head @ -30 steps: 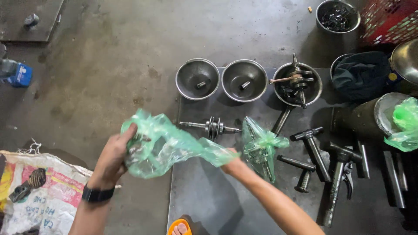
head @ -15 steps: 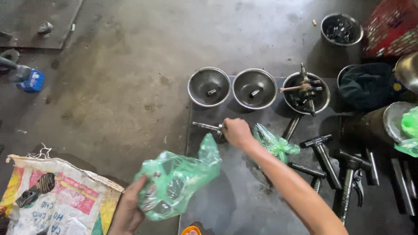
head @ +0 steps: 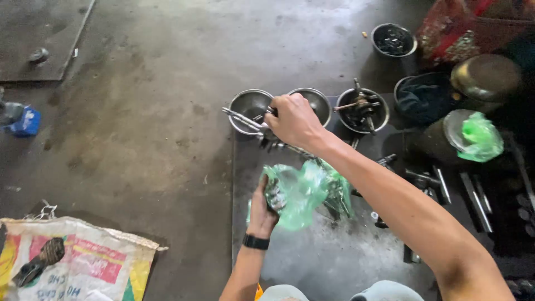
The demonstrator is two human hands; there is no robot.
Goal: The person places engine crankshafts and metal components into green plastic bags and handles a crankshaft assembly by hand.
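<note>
1. Lying far left of the dark metal sheet (head: 312,262), one printed woven sack (head: 72,256) rests on the concrete floor (head: 145,111), and one blue object (head: 25,121) sits further up at the frame's edge.
2. Left hand (head: 262,209), with a black wristband, is curled shut around one green plastic bag (head: 304,192) over the sheet's middle; the bag holds something dark.
3. Right hand (head: 295,120) is clenched around one long metal shaft (head: 245,120), lifted above the sheet's top edge, in front of the bowls.
4. Three steel bowls (head: 248,103) stand in a row along that top edge; the rightmost holds metal parts.
5. One further bowl (head: 394,39) of dark pieces sits beyond the sheet's upper right.
6. Several loose metal rods (head: 473,195) lie right of the sheet; their count is unclear.
7. One second green bag (head: 479,136) lies over a round container there.
</note>
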